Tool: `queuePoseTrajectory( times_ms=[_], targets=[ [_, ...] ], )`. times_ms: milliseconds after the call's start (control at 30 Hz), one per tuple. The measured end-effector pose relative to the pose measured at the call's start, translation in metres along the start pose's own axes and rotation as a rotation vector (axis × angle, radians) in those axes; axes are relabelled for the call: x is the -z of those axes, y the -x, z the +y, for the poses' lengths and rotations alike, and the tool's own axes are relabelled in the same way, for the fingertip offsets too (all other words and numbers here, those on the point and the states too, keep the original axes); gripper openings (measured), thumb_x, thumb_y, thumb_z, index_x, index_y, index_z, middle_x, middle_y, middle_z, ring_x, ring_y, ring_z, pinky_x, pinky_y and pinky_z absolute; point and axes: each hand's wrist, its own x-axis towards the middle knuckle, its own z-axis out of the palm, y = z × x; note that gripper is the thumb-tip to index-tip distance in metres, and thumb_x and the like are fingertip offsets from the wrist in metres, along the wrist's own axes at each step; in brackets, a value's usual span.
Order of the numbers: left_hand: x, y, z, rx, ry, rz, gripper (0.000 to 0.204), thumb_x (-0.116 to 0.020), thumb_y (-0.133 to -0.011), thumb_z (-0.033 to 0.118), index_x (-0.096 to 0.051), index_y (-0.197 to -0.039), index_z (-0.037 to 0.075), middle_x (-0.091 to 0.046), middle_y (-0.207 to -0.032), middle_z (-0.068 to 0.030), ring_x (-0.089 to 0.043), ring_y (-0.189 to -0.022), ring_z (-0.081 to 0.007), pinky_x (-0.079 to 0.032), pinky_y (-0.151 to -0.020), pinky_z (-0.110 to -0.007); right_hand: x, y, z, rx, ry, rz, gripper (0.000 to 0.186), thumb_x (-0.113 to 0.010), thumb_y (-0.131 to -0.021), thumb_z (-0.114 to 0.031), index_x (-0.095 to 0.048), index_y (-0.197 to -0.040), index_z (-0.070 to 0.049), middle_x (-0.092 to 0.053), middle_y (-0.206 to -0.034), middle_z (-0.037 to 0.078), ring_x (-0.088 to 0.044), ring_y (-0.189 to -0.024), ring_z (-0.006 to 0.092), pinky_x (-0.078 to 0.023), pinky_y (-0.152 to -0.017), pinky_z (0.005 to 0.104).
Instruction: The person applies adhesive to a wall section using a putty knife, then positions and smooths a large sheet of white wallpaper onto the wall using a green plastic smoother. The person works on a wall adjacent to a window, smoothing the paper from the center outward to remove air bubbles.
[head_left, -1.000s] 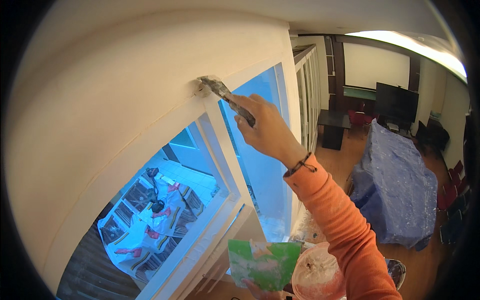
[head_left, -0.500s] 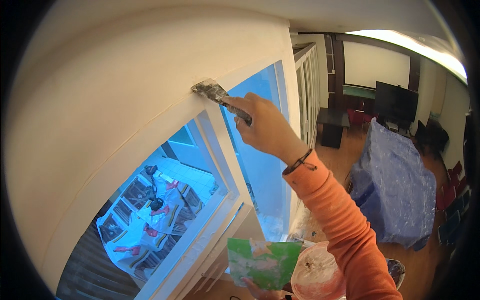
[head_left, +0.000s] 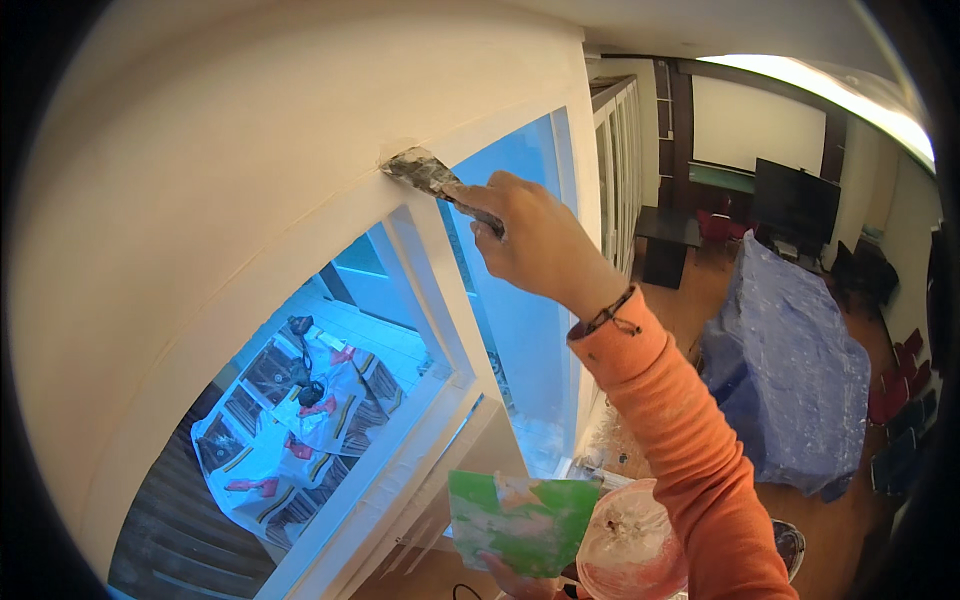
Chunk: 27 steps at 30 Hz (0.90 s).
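Note:
My right hand (head_left: 535,235) is closed around the handle of a putty knife (head_left: 425,172), whose blade is smeared with filler. The blade lies against the cream wall (head_left: 250,140), at the top edge of the white window frame (head_left: 330,222) where two panes meet. Low in the view, my left hand (head_left: 515,580) grips a green board (head_left: 520,525) by its lower edge. Whitish paste coats part of that board. Most of the left hand's fingers are hidden behind it. Just right of the board is a round pinkish tub (head_left: 632,540) crusted with paste.
Blue-tinted glass (head_left: 520,300) fills the window; covered things show through it. A bluish tarp (head_left: 785,370) drapes something on the wooden floor at right. Farther back stand a dark desk (head_left: 667,240), a large black screen (head_left: 795,212) and red chairs (head_left: 895,380).
The putty knife and my right hand stay at nearly the same spot on the wall, the hand slightly lower. The green board has shifted a little left.

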Motion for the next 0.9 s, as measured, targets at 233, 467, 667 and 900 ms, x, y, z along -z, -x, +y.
queuePoseTrajectory(
  times_ms=[233, 467, 667, 900],
  targets=[
    [0.003, 0.002, 0.006, -0.011, -0.022, -0.021, 0.071, -0.039, -0.107, 0.055, -0.029, -0.158, 0.006, -0.039, -0.157, -0.0134, -0.042, -0.140, -0.0319, -0.036, -0.115, -0.049, 0.054, -0.048, -0.001, 0.027, 0.085, -0.332, 0.041, -0.061, -0.084, -0.010, -0.072, -0.123, -0.005, -0.069, -0.105, 0.021, -0.065, -0.101, 0.0379, -0.052, -0.091, 0.0448],
    [0.001, 0.002, 0.005, -0.020, -0.012, -0.043, 0.071, -0.039, -0.107, 0.055, -0.030, -0.158, 0.006, -0.039, -0.157, -0.0132, -0.043, -0.139, -0.0322, -0.037, -0.115, -0.049, 0.077, -0.049, 0.015, 0.054, -0.026, -0.263, 0.039, -0.063, -0.087, -0.014, -0.070, -0.125, -0.003, -0.070, -0.085, 0.015, -0.066, -0.075, 0.0280, -0.053, -0.072, 0.0399],
    [0.003, 0.002, 0.004, -0.019, -0.004, -0.052, 0.071, -0.039, -0.107, 0.055, -0.030, -0.157, 0.007, -0.040, -0.157, -0.0130, -0.043, -0.139, -0.0325, -0.037, -0.115, -0.049, 0.040, -0.005, 0.021, -0.166, -0.350, -0.123, 0.040, -0.064, -0.092, -0.008, -0.064, -0.132, -0.003, -0.058, -0.074, 0.005, -0.051, -0.062, 0.0129, -0.045, -0.060, 0.0302],
    [0.004, 0.000, 0.000, -0.013, 0.007, -0.050, 0.071, -0.039, -0.106, 0.056, -0.031, -0.157, 0.007, -0.040, -0.157, -0.0128, -0.043, -0.139, -0.0328, -0.037, -0.114, -0.050, -0.003, 0.040, 0.013, -0.153, -0.304, 0.018, 0.044, -0.063, -0.088, -0.002, -0.064, -0.132, -0.004, -0.058, -0.090, 0.013, -0.053, -0.072, 0.0216, -0.046, -0.067, 0.0352]
  ],
)
